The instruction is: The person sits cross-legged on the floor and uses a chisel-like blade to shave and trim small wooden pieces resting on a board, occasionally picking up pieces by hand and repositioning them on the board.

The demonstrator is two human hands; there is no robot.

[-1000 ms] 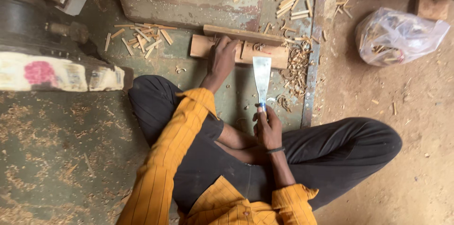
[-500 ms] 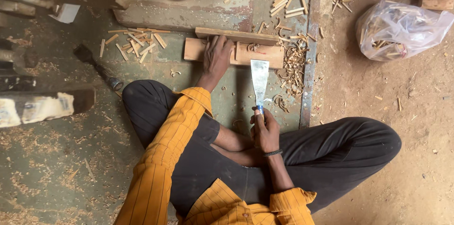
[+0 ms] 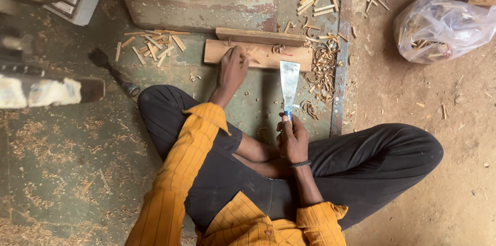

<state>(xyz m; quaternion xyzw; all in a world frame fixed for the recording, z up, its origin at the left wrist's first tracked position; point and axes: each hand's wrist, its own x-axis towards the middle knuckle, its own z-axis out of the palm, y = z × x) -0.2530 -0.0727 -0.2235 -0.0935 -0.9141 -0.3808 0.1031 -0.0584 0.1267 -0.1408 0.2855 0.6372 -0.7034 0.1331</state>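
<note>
Seated person working a board with a chisel.

Left hand presses flat on the board's left half. Right hand, fist closed round the chisel handle, holds the blade tip on the board's right end. Shavings lie right of the board.

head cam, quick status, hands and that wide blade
Left hand pressed on the wooden board. Right hand grips the wide blade by its handle, tip at the board's edge. Wood shavings piled beside; nothing in the way.
</note>
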